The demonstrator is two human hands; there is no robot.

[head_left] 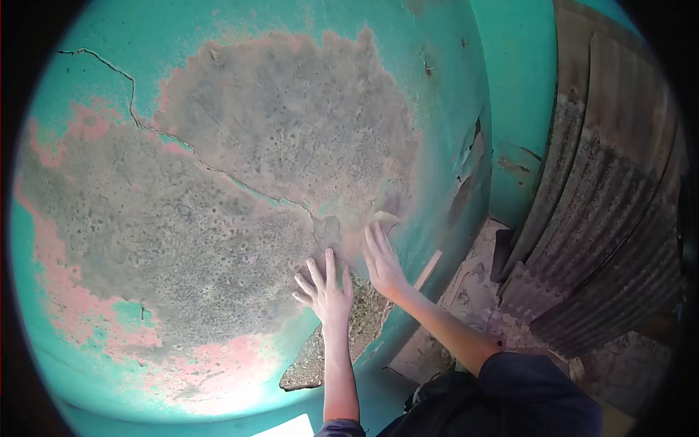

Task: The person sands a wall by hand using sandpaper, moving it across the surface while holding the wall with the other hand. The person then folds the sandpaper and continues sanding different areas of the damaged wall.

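A curved turquoise wall point(240, 18) has a large worn area of grey plaster point(291, 109) edged with pink. My left hand point(328, 295) lies flat against its lower part, fingers spread and holding nothing. Beside it on the right, my right hand point(384, 266) presses a pale piece of sandpaper point(386, 218) to the surface. The sandpaper's edge curls out past the fingertips; the rest is hidden under them. A dark crack point(211, 167) runs from the upper left down to just above my left hand. Below the hands is a broken patch of rough, exposed wall point(302, 364).
Rusty corrugated metal sheets point(604, 167) lean at the right. Pale rubble point(466, 291) lies on the ground between them and the wall. Near my right forearm, a pale strip point(428, 269) runs along the wall's edge. My dark sleeve point(539, 393) fills the lower right.
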